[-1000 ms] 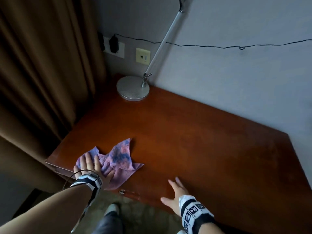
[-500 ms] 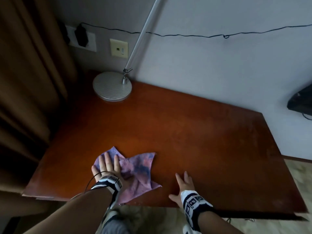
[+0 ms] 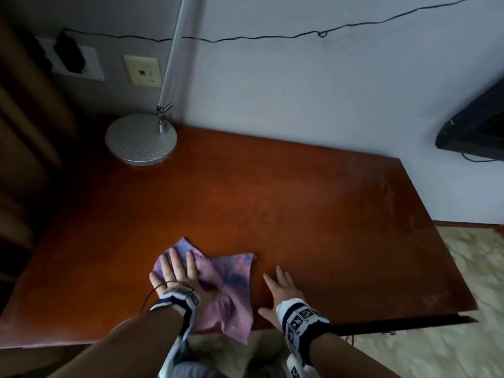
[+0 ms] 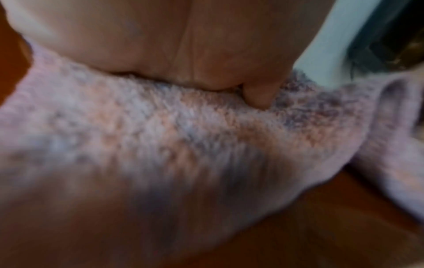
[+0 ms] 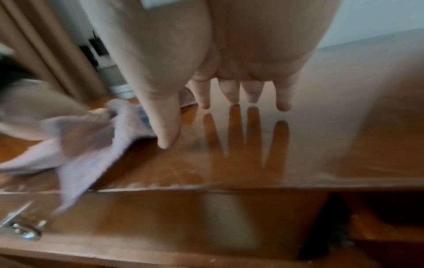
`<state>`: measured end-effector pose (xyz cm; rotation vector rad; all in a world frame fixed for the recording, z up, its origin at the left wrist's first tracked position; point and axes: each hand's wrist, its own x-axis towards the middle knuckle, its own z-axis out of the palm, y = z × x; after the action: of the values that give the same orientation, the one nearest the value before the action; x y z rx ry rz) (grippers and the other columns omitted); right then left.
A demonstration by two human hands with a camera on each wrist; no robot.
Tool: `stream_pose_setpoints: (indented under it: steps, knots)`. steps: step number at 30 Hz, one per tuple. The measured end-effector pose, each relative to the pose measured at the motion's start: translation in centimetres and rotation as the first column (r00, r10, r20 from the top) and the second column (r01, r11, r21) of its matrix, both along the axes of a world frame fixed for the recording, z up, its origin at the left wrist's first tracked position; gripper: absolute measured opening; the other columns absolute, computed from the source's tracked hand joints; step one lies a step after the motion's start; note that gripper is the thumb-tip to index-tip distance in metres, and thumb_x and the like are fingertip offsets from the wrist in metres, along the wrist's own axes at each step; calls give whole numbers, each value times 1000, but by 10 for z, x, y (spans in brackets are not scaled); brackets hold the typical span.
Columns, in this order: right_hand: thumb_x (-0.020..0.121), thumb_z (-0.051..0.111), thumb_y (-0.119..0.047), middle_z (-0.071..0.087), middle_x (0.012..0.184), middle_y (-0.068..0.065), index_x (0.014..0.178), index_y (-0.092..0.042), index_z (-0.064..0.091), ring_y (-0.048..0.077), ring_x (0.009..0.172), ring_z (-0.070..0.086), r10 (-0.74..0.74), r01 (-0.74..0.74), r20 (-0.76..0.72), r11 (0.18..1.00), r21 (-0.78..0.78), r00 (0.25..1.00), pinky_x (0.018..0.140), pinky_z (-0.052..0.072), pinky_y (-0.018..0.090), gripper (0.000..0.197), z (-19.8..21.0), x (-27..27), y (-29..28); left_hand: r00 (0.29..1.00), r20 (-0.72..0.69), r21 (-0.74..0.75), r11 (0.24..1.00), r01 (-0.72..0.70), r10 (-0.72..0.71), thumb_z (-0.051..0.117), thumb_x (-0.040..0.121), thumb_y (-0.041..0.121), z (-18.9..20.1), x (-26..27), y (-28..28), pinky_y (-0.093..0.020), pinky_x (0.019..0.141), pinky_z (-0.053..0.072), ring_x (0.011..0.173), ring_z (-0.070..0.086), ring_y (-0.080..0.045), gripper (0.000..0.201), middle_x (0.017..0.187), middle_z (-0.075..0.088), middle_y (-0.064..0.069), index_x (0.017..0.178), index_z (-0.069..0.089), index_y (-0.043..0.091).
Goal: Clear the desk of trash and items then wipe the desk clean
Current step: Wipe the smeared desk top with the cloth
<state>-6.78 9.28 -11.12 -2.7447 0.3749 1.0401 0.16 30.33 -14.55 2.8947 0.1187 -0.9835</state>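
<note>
At the upper left of the head view a round ribbed metal lamp base stands on the glossy reddish-brown wooden table. Lower centre-left, the left hand presses flat on a fluffy pink-and-blue cloth, fingers straight and close together; one cloth corner hangs over the table's near edge. Just right of it, apart from the cloth, the right hand rests on bare wood, fingers spread wide, holding nothing

Cleaning cloth: showing mottled pink, purple and blue. Desk: showing reddish-brown gloss. Lamp base at 11 o'clock: showing ribbed silver. Wrist bands: showing black-and-white squares.
</note>
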Motion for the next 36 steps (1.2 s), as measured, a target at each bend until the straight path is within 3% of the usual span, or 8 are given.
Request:
stream_pose_setpoints:
  steps: [4,9,13,20,25,29,36]
  knots:
    - [83,64,-49,-20,159,2,152,-35,2,25,148,-13,-22,22,31,1000,-13,999,119,17,45,94,5,-8,-52,996,42,36,996,-87,85,34,78,78,3,23,-42,-62,113,0,142,-22,-38,102,156,-24,-14,151,-15,26]
    - [80,69,-51,-27,157,4,152,-37,1,30,146,-18,-170,171,19,985,-38,985,116,18,53,100,11,-17,-155,997,-10,94,992,-81,82,27,69,89,3,-27,-70,-56,115,-2,143,-21,-34,112,156,-25,-11,148,-21,25]
    - [75,71,-57,-30,156,-1,150,-43,-6,34,145,-19,-209,207,-67,978,-40,976,115,21,55,109,1,-27,-212,982,-30,135,974,-182,187,30,64,92,10,-53,-107,-57,115,3,143,-19,-36,119,156,-24,-14,149,-19,24]
    - [75,72,-57,-34,154,2,148,-41,-18,37,144,-20,-152,142,-174,987,-73,973,112,22,62,117,-8,-17,-219,941,-8,136,933,-333,337,32,74,85,18,-2,-135,-58,114,3,143,-21,-37,108,156,-24,-14,150,-16,25]
    - [65,77,-62,-39,151,7,148,-34,-21,38,142,-27,-3,-13,-174,996,-87,985,114,8,64,132,-3,-4,-226,957,-9,113,952,-286,288,33,77,80,8,-41,-163,-58,115,1,142,-22,-37,104,155,-26,-14,150,-19,26]
    - [57,81,-62,-41,149,7,146,-32,-26,40,141,-26,80,-101,-203,990,-96,976,111,12,68,143,-6,11,-226,962,-69,91,962,-256,263,36,64,90,6,-73,-195,-58,112,-4,142,-25,-36,121,154,-28,-13,147,-23,26]
    - [55,83,-62,-43,148,6,144,-33,-31,40,140,-28,85,-108,-243,991,-83,966,110,10,69,147,-7,14,-227,964,-98,105,965,-238,248,40,67,87,16,-12,-211,-60,113,-4,140,-28,-38,119,153,-31,-15,147,-23,25]
